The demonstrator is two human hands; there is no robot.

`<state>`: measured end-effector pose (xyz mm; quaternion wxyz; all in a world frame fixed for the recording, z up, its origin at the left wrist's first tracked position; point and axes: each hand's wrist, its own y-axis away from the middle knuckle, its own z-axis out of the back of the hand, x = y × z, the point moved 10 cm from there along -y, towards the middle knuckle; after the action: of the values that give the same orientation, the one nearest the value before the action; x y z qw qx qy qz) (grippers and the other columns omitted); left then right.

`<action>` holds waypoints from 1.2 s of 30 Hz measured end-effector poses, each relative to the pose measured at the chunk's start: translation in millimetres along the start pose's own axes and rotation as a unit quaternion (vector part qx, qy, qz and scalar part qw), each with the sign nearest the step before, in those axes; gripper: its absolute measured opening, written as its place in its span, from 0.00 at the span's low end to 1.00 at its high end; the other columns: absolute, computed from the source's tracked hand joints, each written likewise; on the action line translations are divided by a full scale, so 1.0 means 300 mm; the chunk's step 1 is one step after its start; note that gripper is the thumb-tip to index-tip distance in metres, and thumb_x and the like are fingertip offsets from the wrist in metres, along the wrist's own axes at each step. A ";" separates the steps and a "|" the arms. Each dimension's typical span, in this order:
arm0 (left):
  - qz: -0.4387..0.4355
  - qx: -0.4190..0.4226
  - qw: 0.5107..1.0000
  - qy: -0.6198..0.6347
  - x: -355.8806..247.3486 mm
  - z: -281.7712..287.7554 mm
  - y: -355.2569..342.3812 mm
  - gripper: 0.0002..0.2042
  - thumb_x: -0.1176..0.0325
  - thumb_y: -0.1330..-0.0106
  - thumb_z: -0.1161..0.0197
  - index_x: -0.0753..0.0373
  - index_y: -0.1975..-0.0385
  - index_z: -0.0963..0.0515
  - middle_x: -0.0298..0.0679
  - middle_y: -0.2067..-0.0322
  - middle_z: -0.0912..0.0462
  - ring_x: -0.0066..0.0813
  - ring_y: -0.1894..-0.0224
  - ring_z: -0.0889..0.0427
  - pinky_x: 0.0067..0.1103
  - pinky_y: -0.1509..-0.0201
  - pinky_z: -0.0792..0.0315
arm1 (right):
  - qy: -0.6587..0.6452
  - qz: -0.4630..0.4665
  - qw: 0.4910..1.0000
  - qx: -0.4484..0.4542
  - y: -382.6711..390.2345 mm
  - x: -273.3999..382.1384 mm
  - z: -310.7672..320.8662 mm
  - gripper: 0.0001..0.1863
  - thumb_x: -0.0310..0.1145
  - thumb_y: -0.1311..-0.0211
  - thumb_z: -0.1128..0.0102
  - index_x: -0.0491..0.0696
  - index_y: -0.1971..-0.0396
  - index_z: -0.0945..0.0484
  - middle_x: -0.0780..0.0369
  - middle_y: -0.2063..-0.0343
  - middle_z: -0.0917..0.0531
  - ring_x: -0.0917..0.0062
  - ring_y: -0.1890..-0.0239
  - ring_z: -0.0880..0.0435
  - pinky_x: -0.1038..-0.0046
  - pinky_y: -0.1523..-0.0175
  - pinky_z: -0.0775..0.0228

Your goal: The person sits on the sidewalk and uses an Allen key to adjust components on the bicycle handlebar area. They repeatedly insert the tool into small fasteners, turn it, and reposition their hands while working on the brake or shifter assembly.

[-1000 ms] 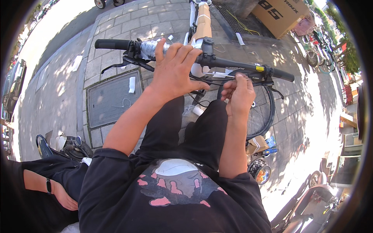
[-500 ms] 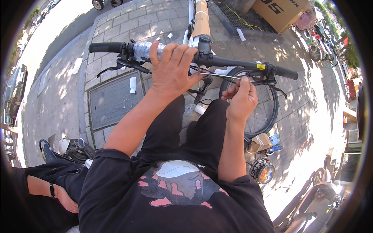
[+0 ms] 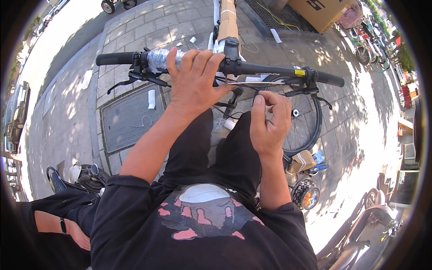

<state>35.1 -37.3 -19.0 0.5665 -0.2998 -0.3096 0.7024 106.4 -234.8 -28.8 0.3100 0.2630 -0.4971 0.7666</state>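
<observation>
A black bicycle handlebar (image 3: 265,69) lies across in front of me, joined to its stem (image 3: 231,56). My left hand (image 3: 194,78) wraps over the bar just left of the stem, beside a length of clear plastic wrap (image 3: 159,60). A thin silver rod like a hex key (image 3: 256,83) reaches from below the stem toward the right brake lever (image 3: 310,91); its inner end is hidden near my left thumb. Below the rod, my right hand (image 3: 272,119) is loosely curled, apart from it, with nothing visible in the fingers. Black cables (image 3: 223,110) hang under the bar.
The frame tube wears brown cardboard (image 3: 227,20). The front wheel (image 3: 310,130) stands at right, near a small cardboard box (image 3: 302,161). A large carton (image 3: 315,13) is at the far right. Another person's arm (image 3: 49,222) rests at lower left. White scraps lie on the paving.
My right hand has come off the silver rod and moved down and slightly left. The handlebar has shifted slightly in view; my left hand stays on it.
</observation>
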 end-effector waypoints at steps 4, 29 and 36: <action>0.001 -0.004 1.000 0.010 0.003 0.001 -0.006 0.39 0.44 0.52 0.13 0.49 0.39 0.18 0.29 0.45 0.18 0.35 0.35 0.23 0.54 0.18 0.53 | 0.171 0.241 0.953 0.066 -0.108 0.171 -0.076 0.14 0.29 0.35 0.24 0.48 0.50 0.10 0.64 0.54 0.12 0.65 0.48 0.17 0.60 0.40 0.31; -0.005 -0.035 0.999 -0.004 -0.010 -0.009 0.006 0.36 0.51 0.48 0.14 0.50 0.36 0.18 0.28 0.42 0.17 0.33 0.34 0.22 0.52 0.17 0.50 | 0.200 0.195 0.959 -0.033 -0.011 0.021 -0.067 0.17 0.34 0.35 0.19 0.48 0.48 0.10 0.64 0.54 0.14 0.65 0.50 0.17 0.57 0.37 0.32; -0.013 -0.033 0.999 -0.016 -0.011 -0.003 0.006 0.33 0.44 0.42 0.18 0.51 0.38 0.17 0.29 0.44 0.17 0.35 0.36 0.21 0.53 0.19 0.49 | 0.210 0.150 0.966 -0.025 0.173 -0.091 -0.162 0.10 0.31 0.34 0.20 0.49 0.55 0.09 0.65 0.56 0.13 0.67 0.54 0.15 0.58 0.35 0.30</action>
<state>35.4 -40.8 -20.7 0.5603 -0.3028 -0.3457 0.6891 81.9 -212.0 -97.0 0.2954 0.0110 -0.4735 0.8297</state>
